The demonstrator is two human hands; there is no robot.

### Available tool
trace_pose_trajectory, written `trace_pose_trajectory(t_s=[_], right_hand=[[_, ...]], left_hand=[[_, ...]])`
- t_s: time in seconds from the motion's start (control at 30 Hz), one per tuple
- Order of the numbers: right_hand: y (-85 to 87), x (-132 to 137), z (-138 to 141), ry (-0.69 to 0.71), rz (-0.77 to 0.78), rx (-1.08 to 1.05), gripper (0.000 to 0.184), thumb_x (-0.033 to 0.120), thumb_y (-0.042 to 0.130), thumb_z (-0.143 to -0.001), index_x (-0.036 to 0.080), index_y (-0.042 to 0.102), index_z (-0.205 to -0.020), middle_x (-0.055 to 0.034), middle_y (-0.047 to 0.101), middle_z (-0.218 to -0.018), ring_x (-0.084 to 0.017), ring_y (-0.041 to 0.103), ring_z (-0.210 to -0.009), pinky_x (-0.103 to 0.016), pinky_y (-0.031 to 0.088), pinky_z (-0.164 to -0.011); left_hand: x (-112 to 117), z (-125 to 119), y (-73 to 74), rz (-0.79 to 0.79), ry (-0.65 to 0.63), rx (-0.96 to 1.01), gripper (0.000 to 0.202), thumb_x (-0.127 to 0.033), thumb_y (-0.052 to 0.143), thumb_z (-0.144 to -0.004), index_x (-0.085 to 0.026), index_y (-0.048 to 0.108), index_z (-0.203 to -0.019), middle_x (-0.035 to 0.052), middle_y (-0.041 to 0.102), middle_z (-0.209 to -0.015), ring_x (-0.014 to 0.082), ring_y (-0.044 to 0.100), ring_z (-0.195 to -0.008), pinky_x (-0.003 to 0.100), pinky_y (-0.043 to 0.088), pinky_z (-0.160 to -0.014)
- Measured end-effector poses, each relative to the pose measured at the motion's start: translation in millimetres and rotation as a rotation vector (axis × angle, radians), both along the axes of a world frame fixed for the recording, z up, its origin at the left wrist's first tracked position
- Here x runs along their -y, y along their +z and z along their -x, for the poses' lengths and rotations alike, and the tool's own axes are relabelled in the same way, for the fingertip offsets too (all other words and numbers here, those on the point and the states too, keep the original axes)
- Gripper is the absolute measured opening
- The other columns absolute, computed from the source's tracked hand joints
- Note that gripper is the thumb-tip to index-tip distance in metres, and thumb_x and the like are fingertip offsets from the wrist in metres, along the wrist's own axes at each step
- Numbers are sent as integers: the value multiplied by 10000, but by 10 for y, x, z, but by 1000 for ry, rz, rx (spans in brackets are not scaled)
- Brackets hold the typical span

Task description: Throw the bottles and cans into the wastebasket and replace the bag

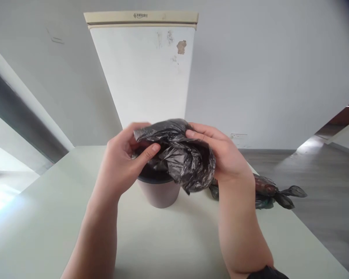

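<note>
Both hands hold a crumpled black plastic garbage bag [186,162] above a trash can [159,193]. My left hand [128,155] is closed on the bag's left side, its thumb lying along the bag's opening. On the other side, my right hand [221,151] grips the bag between thumb and fingers; some of those fingertips are hidden behind the plastic. The can is pinkish-grey with a dark rim and stands upright on the table. Its mouth is partly covered by the bag and my left hand.
A tied black bag with contents [267,190] lies at the right, partly behind my right forearm. The pale table [168,240] ends at a right edge above a grey wood floor [314,217]. A white refrigerator [145,73] stands behind, against the wall.
</note>
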State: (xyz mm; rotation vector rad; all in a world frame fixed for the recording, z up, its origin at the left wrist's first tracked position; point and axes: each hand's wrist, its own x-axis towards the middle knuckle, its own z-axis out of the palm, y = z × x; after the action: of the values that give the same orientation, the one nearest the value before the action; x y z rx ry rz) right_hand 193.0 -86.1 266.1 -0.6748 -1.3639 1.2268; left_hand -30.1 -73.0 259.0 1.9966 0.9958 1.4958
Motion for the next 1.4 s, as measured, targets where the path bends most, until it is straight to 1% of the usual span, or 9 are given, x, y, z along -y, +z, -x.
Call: trace_pose_trajectory(t_s=[0.17,0.33,0.5,0.67,0.87,1.0,1.1,1.2,1.4], right_hand=[[-37,-91,-32,-129,-39,31,307,443,831,-850,228,730,-1045,-12,718,-886,-182,685,-801,-293,558,-691],[-94,-187,-191,-352,-85,97,334,507,838,-841,242,703,-994,6,647,-770,-148,602,-650,-268,474,-570],[-3,-73,-208,-515,-329,236,482,506,815,-869,307,685,-1289,-31,695,-1065,-189,656,-952,-289,543,-750],[12,39,-119,-457,-352,476,266,471,773,-906,251,779,-1055,-39,734,-995,-229,679,-941,-346,559,-801],[-115,-225,-140,-660,-234,39,243,484,681,-958,249,710,-905,-3,677,-853,-189,664,-832,-299,532,-712],[-142,-301,-62,-581,-196,-40,265,498,702,-937,244,673,-867,2,649,-829,-181,658,-824,-284,532,-700],[-138,-267,23,-483,-178,7,291,505,721,-926,235,663,-836,5,633,-804,-171,642,-794,-276,523,-685],[-132,-252,4,-510,-207,-14,260,490,734,-924,242,684,-864,9,630,-813,-166,632,-788,-284,522,-695],[-130,-357,-334,-664,-261,-96,204,405,774,-894,231,693,-823,-3,603,-805,-180,604,-807,-322,514,-742]], left_hand=[[22,-77,7,-136,251,63,143,-161,676,-891,-267,762,-932,-16,712,-832,164,670,-772,289,538,-630],[50,-107,30,-137,382,74,208,-293,671,-971,-241,688,-771,-23,437,-606,116,420,-574,292,303,-485],[23,-100,6,-156,373,57,399,-323,649,-997,-207,503,-644,-35,224,-574,116,231,-536,319,159,-486],[-61,-50,-42,-115,237,174,121,-232,629,-990,-247,749,-994,-4,641,-760,140,569,-655,286,427,-571],[-93,89,-24,-261,476,16,365,-65,558,-939,-276,745,-1171,34,737,-1218,210,688,-1136,342,558,-877],[54,-4,-5,-171,277,-45,353,-286,710,-942,-304,682,-1294,28,740,-1195,209,705,-1056,352,589,-886],[54,-84,-50,-79,169,-201,404,-256,795,-844,-303,713,-1237,0,759,-1067,194,717,-948,335,597,-865],[-65,-50,-86,-125,269,-196,240,-125,664,-872,-260,777,-1034,-14,762,-928,159,707,-830,299,576,-809],[-191,173,3,-335,481,31,265,-61,675,-803,-202,764,-1009,-26,742,-871,142,670,-829,257,505,-737]])
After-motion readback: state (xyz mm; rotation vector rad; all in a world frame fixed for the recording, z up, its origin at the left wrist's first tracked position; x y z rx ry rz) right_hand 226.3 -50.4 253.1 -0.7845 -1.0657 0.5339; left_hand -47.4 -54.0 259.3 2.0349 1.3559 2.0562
